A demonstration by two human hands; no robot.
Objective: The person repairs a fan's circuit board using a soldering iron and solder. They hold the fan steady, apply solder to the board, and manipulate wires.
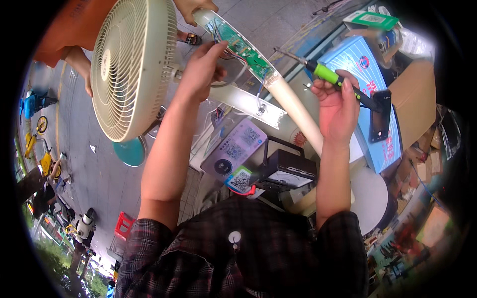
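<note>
My right hand (340, 109) holds a soldering iron (326, 74) by its green and black handle, its metal tip pointing up and left, apart from the circuit board. My left hand (202, 69) has its fingers closed on wires (226, 48) at the edge of the green circuit board (243, 52). The board sits in the opened white fan stand (298, 111), which slants across the view. Left of my left hand is the white fan head (134, 64) with its round grille. A white strip-shaped cover (248, 104) lies beneath the stand.
Another person's hands (194, 9) steady the stand's top and the fan's left side. A blue box (362, 69) with a black phone (380, 116) lies right. A black speaker-like box (285, 169) and code signs (236, 144) sit before me. A teal round stool (130, 150) stands left.
</note>
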